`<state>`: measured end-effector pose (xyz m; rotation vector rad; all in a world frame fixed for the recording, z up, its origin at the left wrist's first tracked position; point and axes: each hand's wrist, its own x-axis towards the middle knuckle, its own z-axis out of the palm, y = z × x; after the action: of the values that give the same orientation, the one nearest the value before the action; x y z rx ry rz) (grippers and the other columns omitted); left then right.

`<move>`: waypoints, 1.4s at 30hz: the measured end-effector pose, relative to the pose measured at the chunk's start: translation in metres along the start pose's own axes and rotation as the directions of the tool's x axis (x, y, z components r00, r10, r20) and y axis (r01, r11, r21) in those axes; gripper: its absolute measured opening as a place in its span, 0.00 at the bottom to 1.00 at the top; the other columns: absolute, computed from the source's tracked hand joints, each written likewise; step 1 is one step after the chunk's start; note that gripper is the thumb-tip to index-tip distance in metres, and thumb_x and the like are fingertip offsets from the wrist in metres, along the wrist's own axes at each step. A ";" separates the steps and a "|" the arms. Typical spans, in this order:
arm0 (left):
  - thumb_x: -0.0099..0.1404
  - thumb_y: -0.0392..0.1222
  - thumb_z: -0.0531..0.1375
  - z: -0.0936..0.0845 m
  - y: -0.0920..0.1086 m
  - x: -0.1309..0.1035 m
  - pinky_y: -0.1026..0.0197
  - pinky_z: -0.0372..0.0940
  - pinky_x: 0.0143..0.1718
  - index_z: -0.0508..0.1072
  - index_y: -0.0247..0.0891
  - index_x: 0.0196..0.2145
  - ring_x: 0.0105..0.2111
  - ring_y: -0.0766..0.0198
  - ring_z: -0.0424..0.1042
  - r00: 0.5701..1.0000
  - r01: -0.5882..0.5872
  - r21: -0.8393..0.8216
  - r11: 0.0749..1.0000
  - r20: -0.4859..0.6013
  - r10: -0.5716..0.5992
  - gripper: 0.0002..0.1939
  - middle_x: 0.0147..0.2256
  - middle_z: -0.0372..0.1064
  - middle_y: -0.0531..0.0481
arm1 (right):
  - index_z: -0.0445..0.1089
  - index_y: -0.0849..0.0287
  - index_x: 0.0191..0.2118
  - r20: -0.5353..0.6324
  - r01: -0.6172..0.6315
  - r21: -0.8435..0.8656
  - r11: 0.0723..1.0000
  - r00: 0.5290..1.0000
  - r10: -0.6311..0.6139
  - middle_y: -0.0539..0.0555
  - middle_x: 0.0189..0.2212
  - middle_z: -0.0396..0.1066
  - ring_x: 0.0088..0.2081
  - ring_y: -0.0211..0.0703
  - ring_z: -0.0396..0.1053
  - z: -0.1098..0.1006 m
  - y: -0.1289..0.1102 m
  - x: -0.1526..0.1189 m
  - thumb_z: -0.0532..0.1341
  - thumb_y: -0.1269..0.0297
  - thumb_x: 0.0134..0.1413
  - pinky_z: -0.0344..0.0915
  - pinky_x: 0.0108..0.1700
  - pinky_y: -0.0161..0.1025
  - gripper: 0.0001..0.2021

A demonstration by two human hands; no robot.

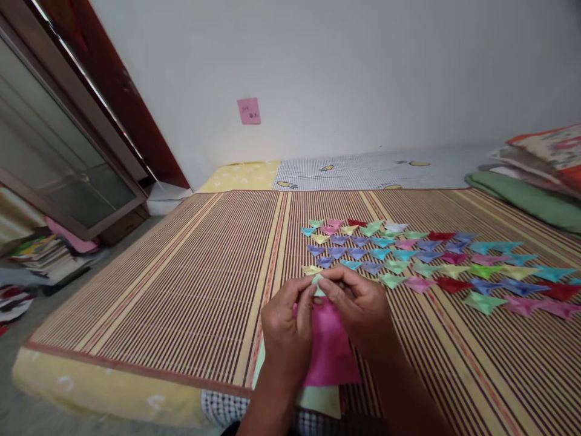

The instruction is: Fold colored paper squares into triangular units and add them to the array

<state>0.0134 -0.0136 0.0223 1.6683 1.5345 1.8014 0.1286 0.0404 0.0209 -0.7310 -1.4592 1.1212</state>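
Observation:
Between my fingertips is a small folded piece of pale green paper (319, 286). My left hand (290, 315) pinches its left side, and my right hand (358, 306) grips it from the right with thumb and forefinger. Under my hands lies a bright pink sheet of paper (333, 351), with pale green paper (320, 401) showing beneath its lower edge. Just beyond my fingers, several rows of small folded paper boats (397, 266) in blue, green, yellow, pink and red spread to the right. Part of the held piece is hidden by my fingers.
A striped bamboo mat (181, 272) covers the bed. Folded green cloth (521, 194) and a patterned cushion (554, 151) are stacked at the right. A pink note (249, 111) is stuck on the wall. Left of the bed stand a glass-doored cabinet (59, 133) and piled books (45, 257).

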 end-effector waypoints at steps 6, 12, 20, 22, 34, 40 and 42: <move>0.71 0.27 0.57 0.004 -0.004 -0.002 0.62 0.73 0.44 0.80 0.36 0.45 0.39 0.61 0.81 0.991 -0.128 0.172 0.977 -0.013 0.132 0.13 0.39 0.82 0.44 | 0.78 0.55 0.35 -0.053 0.035 -0.074 0.997 0.998 -0.039 0.48 0.29 0.77 0.32 0.38 0.75 0.001 0.000 0.000 0.67 0.65 0.59 0.71 0.35 0.34 0.02; 0.71 0.27 0.56 0.001 0.000 0.000 0.62 0.71 0.41 0.80 0.36 0.42 0.36 0.62 0.78 0.991 -0.134 0.188 0.973 0.015 0.134 0.13 0.35 0.80 0.46 | 0.78 0.55 0.36 -0.001 0.067 -0.129 0.989 0.998 -0.068 0.48 0.30 0.78 0.33 0.39 0.75 -0.001 -0.002 0.001 0.66 0.65 0.61 0.70 0.38 0.36 0.03; 0.67 0.36 0.64 0.005 0.003 -0.003 0.60 0.71 0.43 0.76 0.43 0.46 0.41 0.62 0.77 0.962 0.270 -0.122 0.955 -0.017 -0.274 0.10 0.43 0.77 0.49 | 0.73 0.56 0.34 -0.114 -0.012 -0.098 0.995 0.993 0.001 0.48 0.27 0.72 0.30 0.39 0.71 0.002 0.002 -0.001 0.64 0.63 0.62 0.68 0.33 0.35 0.05; 0.65 0.36 0.67 0.007 0.004 -0.003 0.61 0.71 0.41 0.74 0.43 0.46 0.40 0.62 0.77 0.928 0.362 -0.251 0.898 0.001 -0.373 0.12 0.42 0.77 0.50 | 0.72 0.57 0.35 -0.155 -0.054 -0.025 0.998 0.987 0.049 0.47 0.27 0.71 0.29 0.39 0.70 0.003 0.003 -0.001 0.64 0.61 0.62 0.67 0.31 0.35 0.06; 0.67 0.41 0.64 0.002 0.009 0.003 0.64 0.69 0.34 0.76 0.36 0.31 0.27 0.66 0.73 0.885 0.462 -0.450 0.764 0.178 -0.430 0.08 0.27 0.77 0.50 | 0.70 0.54 0.34 -0.178 0.015 -0.053 0.999 0.984 -0.024 0.46 0.24 0.69 0.25 0.39 0.68 0.008 -0.006 -0.005 0.62 0.63 0.63 0.67 0.28 0.35 0.05; 0.69 0.44 0.63 -0.006 0.005 0.007 0.63 0.66 0.33 0.77 0.36 0.36 0.28 0.64 0.71 0.882 0.467 -0.387 0.795 0.263 -0.390 0.09 0.29 0.75 0.50 | 0.70 0.55 0.35 -0.144 -0.054 0.048 0.997 0.988 0.061 0.47 0.26 0.69 0.28 0.39 0.69 0.002 -0.001 -0.002 0.63 0.61 0.63 0.67 0.30 0.35 0.06; 0.64 0.44 0.67 -0.007 0.003 0.007 0.64 0.64 0.31 0.77 0.36 0.36 0.29 0.65 0.70 0.865 0.496 -0.361 0.789 0.284 -0.414 0.08 0.29 0.73 0.51 | 0.71 0.55 0.35 -0.119 -0.050 0.027 0.998 0.991 0.053 0.47 0.27 0.69 0.28 0.39 0.68 0.001 -0.001 -0.002 0.63 0.62 0.62 0.66 0.31 0.35 0.05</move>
<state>0.0063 -0.0130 0.0302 1.1012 1.2131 1.5179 0.1282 0.0375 0.0211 -0.8098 -1.3305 1.1132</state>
